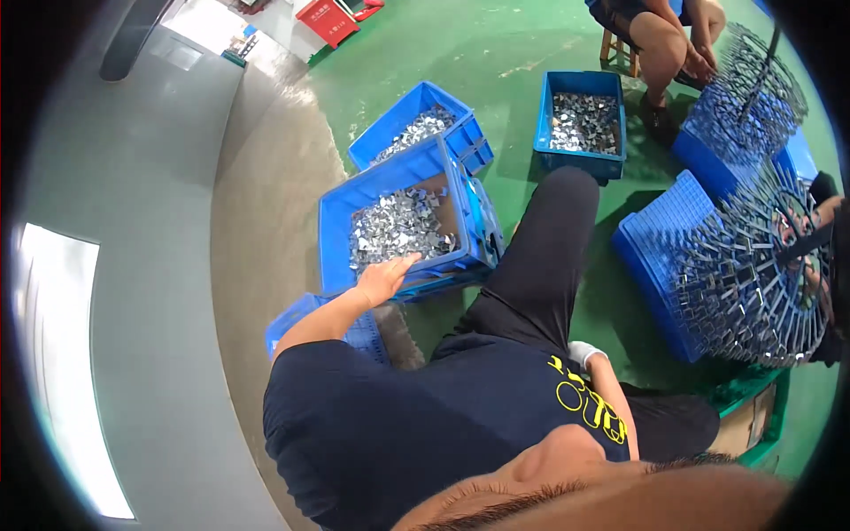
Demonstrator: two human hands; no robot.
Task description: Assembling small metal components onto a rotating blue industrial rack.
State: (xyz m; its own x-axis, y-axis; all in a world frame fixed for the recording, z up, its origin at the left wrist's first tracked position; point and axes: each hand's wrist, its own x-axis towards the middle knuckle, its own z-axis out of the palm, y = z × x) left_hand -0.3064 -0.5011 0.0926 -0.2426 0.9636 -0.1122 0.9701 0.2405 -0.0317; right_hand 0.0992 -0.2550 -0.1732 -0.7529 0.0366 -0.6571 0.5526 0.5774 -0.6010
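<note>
My left hand, bare, lies at the near rim of a blue plastic bin. Its fingers stretch over the edge toward a heap of small shiny metal pieces inside. I see no piece in the hand, though its palm is hidden. My right hand wears a white glove and rests low beside my thigh. Its fingers are mostly hidden by my leg and shirt, so what they do cannot be made out.
Another blue bin of metal pieces stands just beyond, and a darker one ahead. On the right, a round rack of metal prongs sits by upturned blue crates. A seated person's hands are near a second rack.
</note>
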